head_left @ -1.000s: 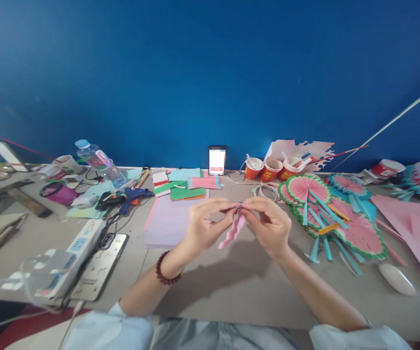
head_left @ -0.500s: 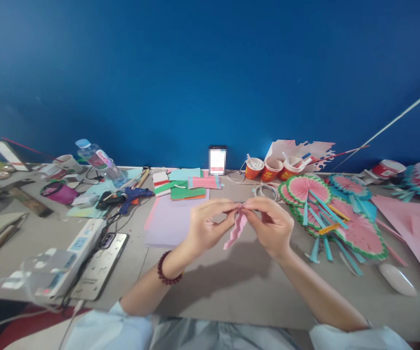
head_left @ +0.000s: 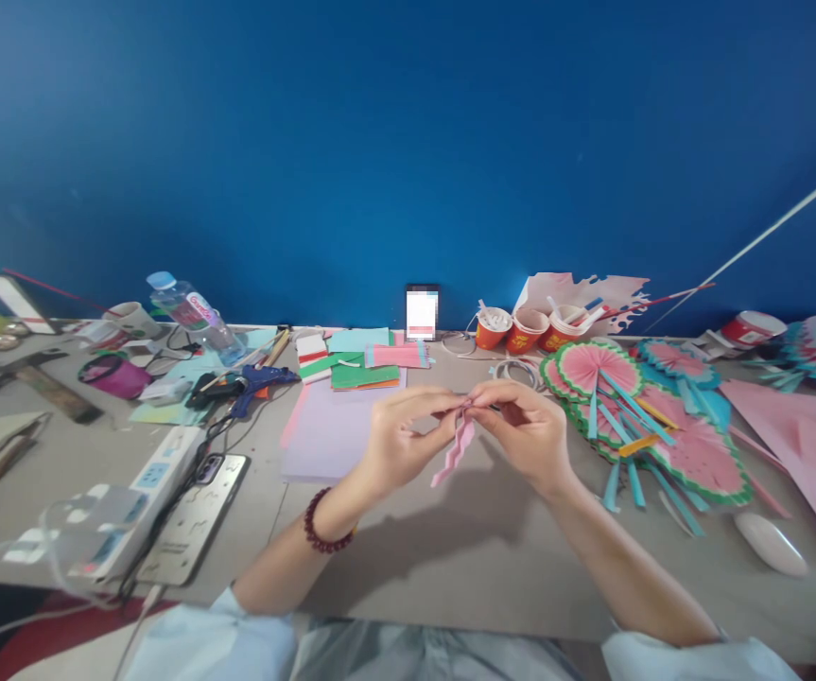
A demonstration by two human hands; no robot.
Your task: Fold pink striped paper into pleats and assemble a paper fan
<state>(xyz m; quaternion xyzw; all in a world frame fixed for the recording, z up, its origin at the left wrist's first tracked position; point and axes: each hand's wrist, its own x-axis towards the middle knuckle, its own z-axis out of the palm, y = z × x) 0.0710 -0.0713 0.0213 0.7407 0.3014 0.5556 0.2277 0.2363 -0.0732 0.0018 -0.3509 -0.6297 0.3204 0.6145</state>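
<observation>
The person's left hand is nearly closed, its thumb and fingertips pinched on the top end of a pleated pink strip. The right hand meets it there, also drawn narrow, its thumb and forefinger gripping the same end, so that the fingertips of both hands come together or almost touch; which, one cannot quite tell. The strip's zigzag tail hangs free below the pinch, slanting toward the left hand, above the desk and about midway between its near and far edges. A beaded bracelet circles the left wrist.

Just beside the left hand, a lavender sheet lies flat on the desk. Near the right hand, toward the desk's right edge, pink-and-green paper fans overlap in a pile. Along the far edge, a lit screen stands upright against the blue wall.
</observation>
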